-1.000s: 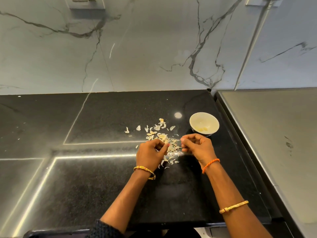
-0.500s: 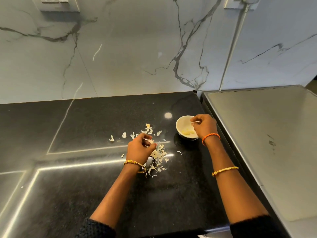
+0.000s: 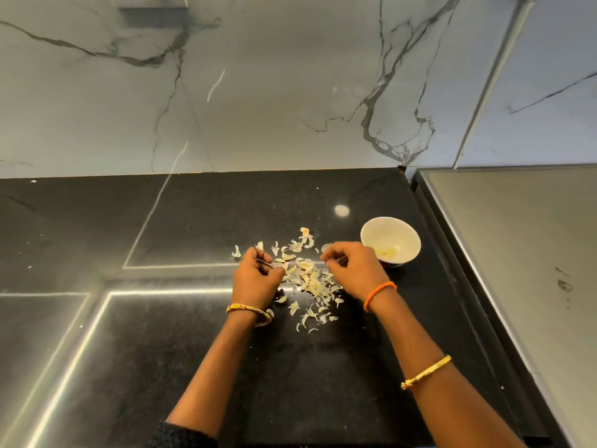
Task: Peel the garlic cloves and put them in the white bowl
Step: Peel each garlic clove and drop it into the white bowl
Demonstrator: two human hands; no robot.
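Peels (image 3: 307, 279) between hands, bowl (image 3: 374, 228) beside.

White bowl (image 3: 374, 232); black speckled counter (image 3: 193, 367); grey-veined marble wall (image 3: 258, 92); orange wrist cord (image 3: 378, 294).

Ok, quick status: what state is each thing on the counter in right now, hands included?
White bowl: upright on the black counter, a few pale peeled cloves inside.
Garlic skins: loose, scattered in a pile between the hands.
Left hand: fingers curled at the pile's left edge; whether it holds anything cannot be told.
Right hand: fingers curled beside the bowl, over the pile; grip unclear.
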